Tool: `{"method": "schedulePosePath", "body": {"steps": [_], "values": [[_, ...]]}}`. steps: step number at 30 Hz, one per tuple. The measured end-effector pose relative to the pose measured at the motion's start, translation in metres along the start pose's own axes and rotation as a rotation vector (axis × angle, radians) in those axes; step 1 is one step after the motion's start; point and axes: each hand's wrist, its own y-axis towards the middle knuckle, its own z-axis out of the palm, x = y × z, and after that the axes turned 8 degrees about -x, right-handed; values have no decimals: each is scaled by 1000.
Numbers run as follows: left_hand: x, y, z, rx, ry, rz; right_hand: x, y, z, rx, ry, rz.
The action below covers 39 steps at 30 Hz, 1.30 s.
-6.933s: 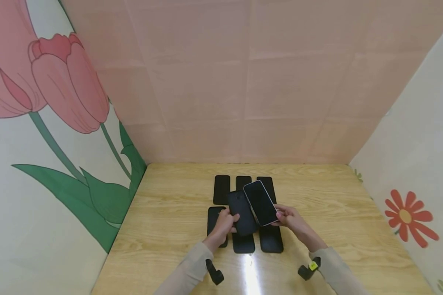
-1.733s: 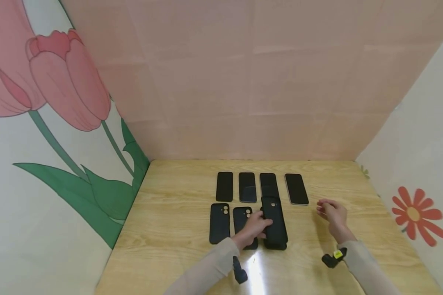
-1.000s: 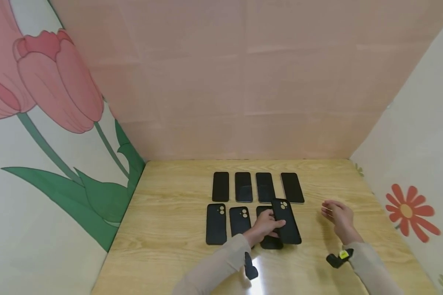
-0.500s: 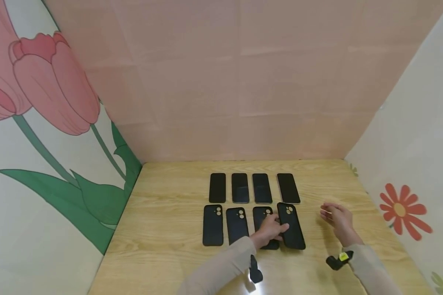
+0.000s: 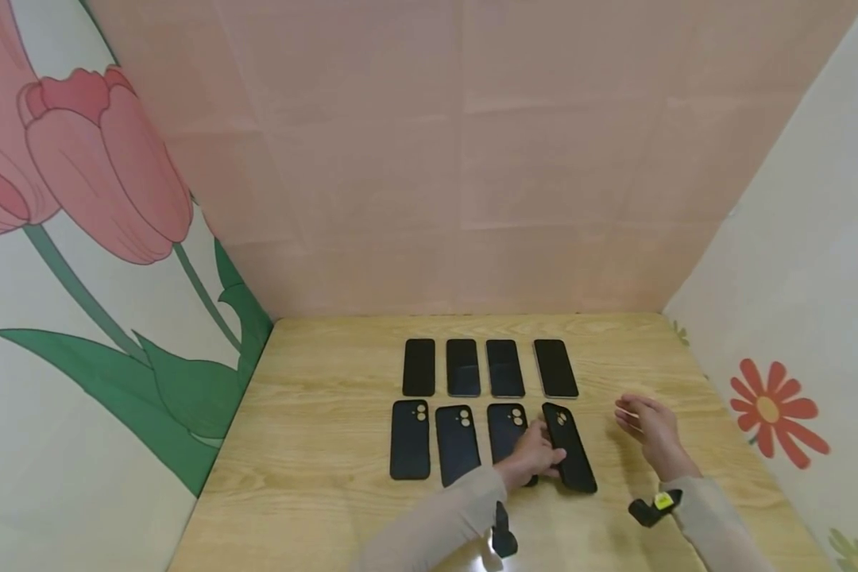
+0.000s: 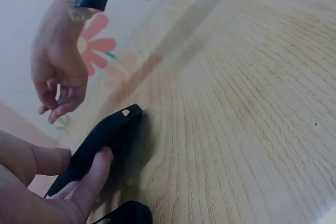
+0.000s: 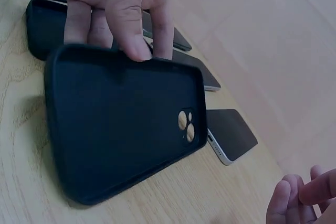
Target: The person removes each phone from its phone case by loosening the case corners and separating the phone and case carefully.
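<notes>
My left hand [image 5: 532, 457] pinches the left long edge of a black phone case [image 5: 572, 453] at the right end of the front row. In the right wrist view the case [image 7: 121, 124] shows its hollow inside and camera cutouts, tilted, with the thumb over its rim. The left wrist view has the case [image 6: 105, 137] edge-on, its far end raised over the wood. Left of it lie more black phone cases, one [image 5: 506, 429] partly under my left hand. My right hand [image 5: 654, 433] hovers right of the case, fingers loosely curled, holding nothing.
Behind the cases, several dark phones lie screen up in a row, the rightmost phone [image 5: 555, 369] with a pale edge. Two further cases, an end case [image 5: 410, 441] and a second case [image 5: 459, 437], lie at left. A pink wall [image 5: 457, 199] bounds the wooden table [image 5: 314, 445].
The pale-edged phone has left my right hand for the back row's right end. My left hand has carried the case rightward off the third case and lowered it. My right hand stays nearly still lately.
</notes>
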Motion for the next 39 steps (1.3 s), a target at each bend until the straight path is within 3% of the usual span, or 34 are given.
{"method": "schedulePosePath", "body": {"steps": [7,17,27,35,39], "values": [[-4,2,1,8,42,-4,2,2,0,1,-12,2],[-10,0,-8,62,31,15,3,6,1,-8,-6,3],[-13,0,-14,62,77,14,0,7,3,-30,-53,-18],[-17,-4,-13,124,73,2,-1,7,6,-38,-103,-26],[-18,-4,-14,121,79,6,0,7,7,-53,-112,-27]]}}
